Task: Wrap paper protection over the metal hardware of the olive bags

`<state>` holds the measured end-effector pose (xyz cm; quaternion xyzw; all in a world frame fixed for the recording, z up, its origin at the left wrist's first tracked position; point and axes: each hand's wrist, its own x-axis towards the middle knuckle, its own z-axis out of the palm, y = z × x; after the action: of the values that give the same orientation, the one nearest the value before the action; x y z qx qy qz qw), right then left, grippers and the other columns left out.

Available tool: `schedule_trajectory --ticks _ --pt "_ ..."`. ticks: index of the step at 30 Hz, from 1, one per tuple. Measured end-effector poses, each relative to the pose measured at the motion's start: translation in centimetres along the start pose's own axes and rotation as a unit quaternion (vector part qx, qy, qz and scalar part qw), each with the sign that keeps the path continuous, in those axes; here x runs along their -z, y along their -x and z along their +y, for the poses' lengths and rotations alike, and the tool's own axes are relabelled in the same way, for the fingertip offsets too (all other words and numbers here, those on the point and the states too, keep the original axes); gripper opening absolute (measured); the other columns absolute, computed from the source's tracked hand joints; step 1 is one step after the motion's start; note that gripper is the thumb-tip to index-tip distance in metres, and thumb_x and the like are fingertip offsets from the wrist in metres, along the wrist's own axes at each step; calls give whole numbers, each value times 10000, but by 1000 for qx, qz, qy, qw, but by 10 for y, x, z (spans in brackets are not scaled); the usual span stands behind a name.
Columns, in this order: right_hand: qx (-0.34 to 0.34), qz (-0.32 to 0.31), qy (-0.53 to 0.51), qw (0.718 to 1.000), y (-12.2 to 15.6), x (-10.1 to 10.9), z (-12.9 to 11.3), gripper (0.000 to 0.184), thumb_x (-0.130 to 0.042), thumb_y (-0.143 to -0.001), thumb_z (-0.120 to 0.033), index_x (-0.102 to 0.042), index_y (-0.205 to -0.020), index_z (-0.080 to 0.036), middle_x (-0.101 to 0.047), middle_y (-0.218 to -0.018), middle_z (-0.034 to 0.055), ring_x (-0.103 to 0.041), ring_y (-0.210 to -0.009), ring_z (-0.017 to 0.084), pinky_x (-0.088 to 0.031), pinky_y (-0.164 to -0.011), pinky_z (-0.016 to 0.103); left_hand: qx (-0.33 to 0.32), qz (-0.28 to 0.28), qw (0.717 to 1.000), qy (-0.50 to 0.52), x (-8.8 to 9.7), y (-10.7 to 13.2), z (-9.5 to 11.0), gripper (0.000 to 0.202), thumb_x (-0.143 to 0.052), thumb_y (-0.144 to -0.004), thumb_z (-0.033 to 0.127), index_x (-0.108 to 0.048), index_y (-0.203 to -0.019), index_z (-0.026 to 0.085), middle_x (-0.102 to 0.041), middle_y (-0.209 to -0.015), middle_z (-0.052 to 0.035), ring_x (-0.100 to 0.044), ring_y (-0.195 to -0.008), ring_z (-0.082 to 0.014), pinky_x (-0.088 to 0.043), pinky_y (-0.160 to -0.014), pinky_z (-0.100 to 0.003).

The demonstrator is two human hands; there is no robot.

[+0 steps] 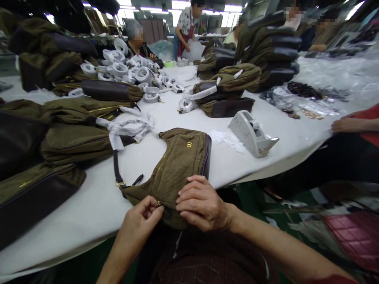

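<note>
Evidently, I have the left hand pinching a gold fitting while the right hand, fingers slightly spread, likely steadies the olive bag.

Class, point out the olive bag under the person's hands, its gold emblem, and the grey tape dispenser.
Olive bag (174, 169): head view, on its ribbed front panel.
Gold emblem (189, 145): head view, on its middle.
Grey tape dispenser (247, 134): head view, on its body.
</note>
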<state>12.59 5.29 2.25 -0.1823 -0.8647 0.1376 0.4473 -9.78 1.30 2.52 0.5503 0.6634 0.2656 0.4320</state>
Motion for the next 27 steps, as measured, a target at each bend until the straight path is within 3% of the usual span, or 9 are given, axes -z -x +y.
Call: schedule_trajectory --ticks 3,7,9,12,15,18,21,27 --pt "-19 68 -13 997 2 24 10 165 -590 -870 -178 -661 -1017 -207 -740 -916 51 -676 -938 179 -486 -954 392 54 -19 993 103 -4 5 -1 315 -624 -721 474 -483 -632 206 -440 -456 73 -426 -412 -104 -309 -419 -198" --pt "-191 141 104 966 23 73 57 153 -570 -894 -191 -693 -981 -218 -724 -933 66 -668 -905 206 -531 -844 375 100 -65 963 242 -9 13 -1 316 -648 -738 483 -547 -657 195 -609 -599 5 -550 -453 -139 -370 -383 -212" --pt "-247 127 183 943 35 96 90 142 -568 -901 -248 -703 -916 -207 -723 -910 66 -669 -881 211 -522 -852 368 104 -52 944 310 -13 18 2 279 -665 -746 454 -614 -703 183 -659 -679 -27 -594 -520 -150 -437 -427 -224" --pt "-327 35 255 909 42 116 134 183 -547 -903 -270 -710 -919 -188 -728 -945 71 -673 -897 203 -512 -863 331 104 37 908 405 -27 25 8 236 -723 -706 384 -687 -833 189 -709 -776 -36 -666 -683 -187 -564 -612 -271" --pt "-361 -21 280 889 35 116 164 203 -590 -869 -275 -715 -985 -164 -725 -995 86 -667 -908 200 -501 -866 306 101 106 870 471 -45 30 9 225 -772 -646 368 -672 -784 220 -716 -818 3 -696 -809 -222 -611 -756 -337" --pt "-383 -41 307 870 22 109 180 236 -631 -826 -265 -724 -994 -127 -714 -1000 133 -648 -933 241 -481 -874 337 98 125 848 505 -61 35 2 233 -789 -636 371 -666 -778 233 -720 -866 21 -699 -927 -234 -609 -851 -356" --pt "-400 -65 328 853 15 104 185 184 -609 -814 -218 -742 -903 -128 -713 -945 150 -637 -919 262 -466 -845 346 99 134 831 530 -70 38 -7 297 -816 -623 350 -688 -872 249 -725 -967 31 -695 -989 -230 -593 -916 -366" --pt "-401 -66 334 851 16 103 176 158 -573 -818 -175 -729 -812 -145 -716 -924 141 -617 -921 245 -451 -810 312 63 99 815 568 -78 27 -1 234 -805 -700 346 -690 -874 239 -692 -904 40 -709 -905 -183 -599 -863 -326"
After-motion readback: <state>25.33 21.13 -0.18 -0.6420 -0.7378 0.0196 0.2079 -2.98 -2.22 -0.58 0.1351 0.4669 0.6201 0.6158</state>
